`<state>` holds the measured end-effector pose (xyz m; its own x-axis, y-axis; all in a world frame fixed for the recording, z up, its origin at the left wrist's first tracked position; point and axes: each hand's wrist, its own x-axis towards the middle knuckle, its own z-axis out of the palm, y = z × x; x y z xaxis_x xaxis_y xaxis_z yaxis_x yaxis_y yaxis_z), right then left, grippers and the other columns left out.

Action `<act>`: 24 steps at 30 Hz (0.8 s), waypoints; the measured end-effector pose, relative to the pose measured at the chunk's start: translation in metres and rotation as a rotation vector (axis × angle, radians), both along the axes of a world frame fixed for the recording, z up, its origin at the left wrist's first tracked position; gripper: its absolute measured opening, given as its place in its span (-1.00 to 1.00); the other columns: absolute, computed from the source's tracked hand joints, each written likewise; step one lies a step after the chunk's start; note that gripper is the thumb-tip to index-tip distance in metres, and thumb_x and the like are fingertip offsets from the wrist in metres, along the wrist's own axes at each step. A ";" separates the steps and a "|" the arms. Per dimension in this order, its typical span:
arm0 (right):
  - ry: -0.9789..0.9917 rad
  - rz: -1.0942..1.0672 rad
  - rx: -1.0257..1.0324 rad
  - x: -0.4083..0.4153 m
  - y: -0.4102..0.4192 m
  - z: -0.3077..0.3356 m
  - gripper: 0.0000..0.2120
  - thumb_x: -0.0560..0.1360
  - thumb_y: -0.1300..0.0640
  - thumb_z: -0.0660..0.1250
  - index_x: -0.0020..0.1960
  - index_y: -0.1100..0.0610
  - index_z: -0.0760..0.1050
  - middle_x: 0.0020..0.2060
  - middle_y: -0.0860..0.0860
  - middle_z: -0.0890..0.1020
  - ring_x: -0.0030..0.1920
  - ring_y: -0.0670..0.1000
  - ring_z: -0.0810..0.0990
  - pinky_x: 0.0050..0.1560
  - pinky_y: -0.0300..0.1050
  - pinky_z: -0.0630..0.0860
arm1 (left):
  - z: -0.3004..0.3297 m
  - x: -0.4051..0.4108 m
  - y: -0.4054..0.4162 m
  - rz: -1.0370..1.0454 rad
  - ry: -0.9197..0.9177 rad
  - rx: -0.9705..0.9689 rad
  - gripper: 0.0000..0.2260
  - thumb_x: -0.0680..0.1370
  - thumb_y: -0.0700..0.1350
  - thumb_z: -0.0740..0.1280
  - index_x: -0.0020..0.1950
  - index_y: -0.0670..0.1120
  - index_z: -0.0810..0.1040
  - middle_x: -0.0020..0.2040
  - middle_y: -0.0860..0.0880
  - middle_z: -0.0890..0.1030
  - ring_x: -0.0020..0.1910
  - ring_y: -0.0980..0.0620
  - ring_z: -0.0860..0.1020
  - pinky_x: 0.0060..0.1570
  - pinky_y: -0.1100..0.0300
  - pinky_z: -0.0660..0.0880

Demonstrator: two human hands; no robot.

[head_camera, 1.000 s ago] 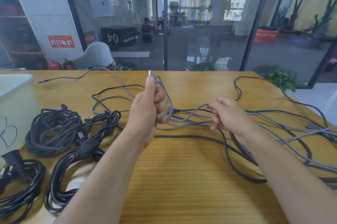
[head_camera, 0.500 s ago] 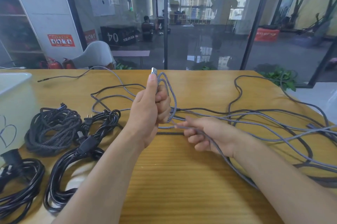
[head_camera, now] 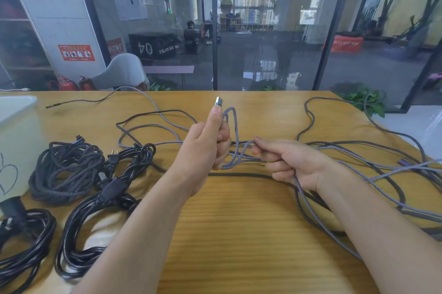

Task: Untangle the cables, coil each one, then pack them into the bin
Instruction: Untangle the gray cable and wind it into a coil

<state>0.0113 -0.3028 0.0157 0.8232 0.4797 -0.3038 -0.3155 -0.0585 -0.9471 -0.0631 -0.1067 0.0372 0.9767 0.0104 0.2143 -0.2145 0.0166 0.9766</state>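
Two hands work above the table [head_camera: 239, 234]. Left hand [head_camera: 203, 147]: grip clenched on the grey cable [head_camera: 233, 131], thumb laid straight up along it, the metal plug [head_camera: 218, 102] standing just past the thumb tip. Several grey loops hang from this fist, gathered beside the fingers. Right hand [head_camera: 291, 164]: grip grasping a run of the same grey cable, fingers curled round it, fingertips just beside the left hand's loops. From the right palm the cable trails back under the forearm and off toward the near right edge.

Loose cables [head_camera: 358, 150], grey and dark, lie tangled across the right half of the table; more strands curve over the far middle.

Three coiled bundles lie at the left: a braided coil [head_camera: 64, 171], a black power cord [head_camera: 95, 222] with its plug showing, and a second black cord [head_camera: 24, 246] at the near left corner.

A white bin [head_camera: 16, 131] stands at the left edge, touching none of the coils that can be seen.
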 end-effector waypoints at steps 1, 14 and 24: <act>-0.028 0.010 -0.011 0.001 -0.004 0.002 -0.77 0.57 -0.01 0.39 -0.06 0.15 0.66 -0.42 -0.09 0.15 -0.52 -0.15 0.10 -0.54 -0.28 0.01 | 0.000 0.000 0.000 0.002 0.002 0.008 -0.52 0.74 0.19 0.02 -0.34 0.01 0.21 -0.45 0.01 0.15 -0.46 0.03 0.08 -0.46 0.20 0.10; -0.902 -0.100 -0.996 -0.001 0.001 -0.004 -0.63 0.47 -0.32 0.46 -0.27 -0.04 0.61 -0.43 -0.14 0.57 -0.31 -0.07 0.53 -0.29 -0.11 0.42 | -0.004 -0.001 -0.005 -0.055 0.060 -0.012 -0.52 0.73 0.20 0.03 -0.33 0.02 0.19 -0.44 0.01 0.14 -0.45 0.02 0.04 -0.37 0.07 -0.02; -0.392 0.073 -0.544 0.014 -0.036 0.002 -0.69 0.63 -0.07 0.39 -0.20 0.08 0.61 -0.35 0.00 0.50 -0.43 -0.07 0.41 -0.24 -0.11 0.47 | -0.003 0.002 0.009 0.015 0.075 -0.066 -0.51 0.72 0.23 0.04 -0.34 0.03 0.19 -0.43 0.02 0.13 -0.45 0.01 0.05 -0.35 0.06 -0.01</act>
<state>0.0250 -0.3392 0.0175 0.8929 0.4018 -0.2032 0.0685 -0.5674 -0.8206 -0.0607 -0.0976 0.0339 0.9896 0.0364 0.1388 -0.1413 0.0784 0.9869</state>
